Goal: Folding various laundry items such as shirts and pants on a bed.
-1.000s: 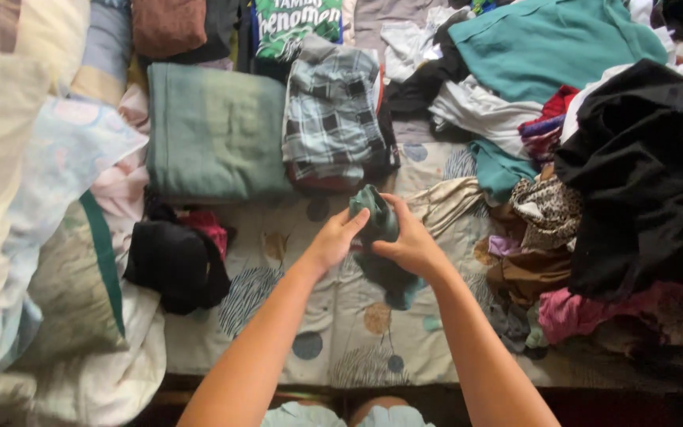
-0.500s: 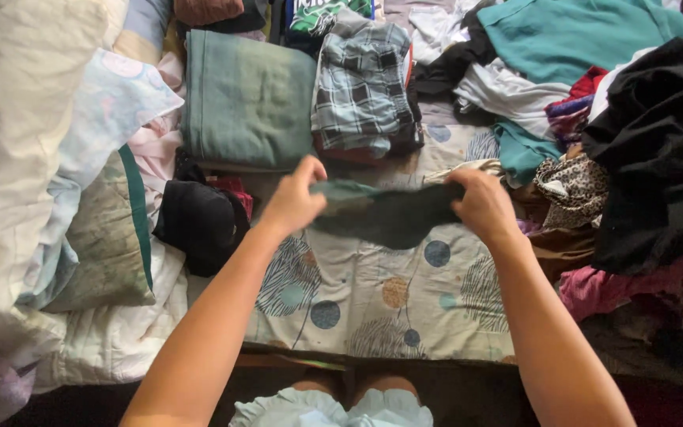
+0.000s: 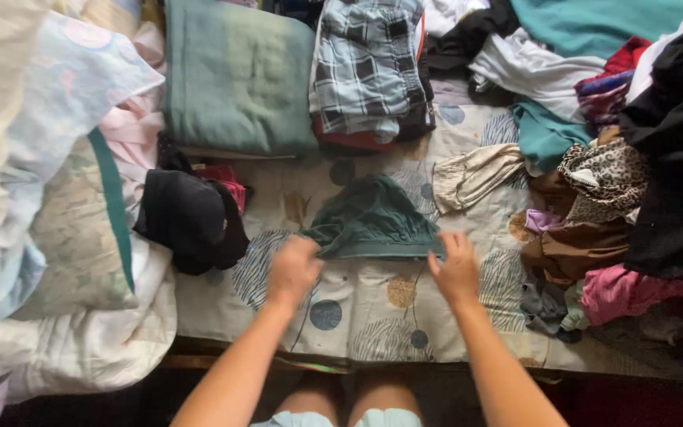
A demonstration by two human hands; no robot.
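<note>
A small dark green garment (image 3: pixel 373 221) lies spread on the patterned bedsheet (image 3: pixel 357 312), its straight band edge toward me. My left hand (image 3: pixel 294 269) is blurred and closed on the garment's near left corner. At the near right corner my right hand (image 3: pixel 456 270) pinches the band with its fingertips. Both forearms reach in from the bottom of the view.
Folded green cloth (image 3: pixel 239 79) and a folded plaid piece (image 3: pixel 365 67) sit at the back. A black item (image 3: pixel 187 221) lies left, pillows (image 3: pixel 81 229) beyond it. A heap of mixed clothes (image 3: pixel 618 158) fills the right side, with a beige piece (image 3: pixel 476 174) nearby.
The green garment was bunched in both hands, then stretched in the air between them, and now lies flat on the sheet with my hands at its near corners.
</note>
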